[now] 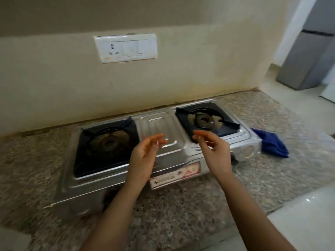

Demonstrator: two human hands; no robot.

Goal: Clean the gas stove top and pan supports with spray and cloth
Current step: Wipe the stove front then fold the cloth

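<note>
Blurred "SULICA"-like label (175, 175) on stove (163, 124)

Colours and patterns at the stove.
Silver steel gas stove (159, 127) with black pan supports (106, 142) and a red-and-white label (175, 175); speckled brown-grey granite counter (181, 211); deep blue cloth (272, 144); cream wall (199, 69) bearing a white switch plate (126, 48); grey refrigerator (308, 51).

A speckled granite table (181, 211) runs along the wall. A steel two-burner gas stove (163, 127) sits on it, near the wall. A crumpled blue cloth (272, 144) lies on the table at the stove's 3 o'clock, just beside its end.
</note>
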